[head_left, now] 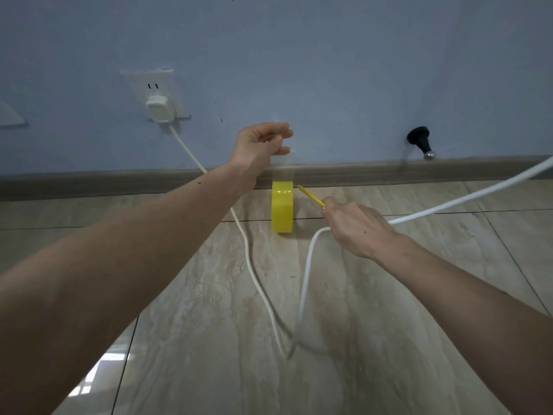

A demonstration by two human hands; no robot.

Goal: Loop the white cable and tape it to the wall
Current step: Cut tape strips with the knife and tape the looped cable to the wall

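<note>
The white cable (251,265) runs from a plug (160,107) in the wall socket down to the tiled floor, bends near the bottom middle, rises to my right hand (356,226) and leaves at the right edge. My right hand grips a thin yellow tool (311,196) that points at the tape, and the cable passes under this hand. My left hand (263,145) is raised by the blue wall (329,70) and pinches the end of a clear tape strip (282,169). The strip stretches down to a yellow tape roll (282,206) on edge at the baseboard.
A grey baseboard (119,182) runs along the foot of the wall. A black door stopper (420,140) with a metal tip sticks out of the wall at the right. A second white plate (10,115) shows at the left edge.
</note>
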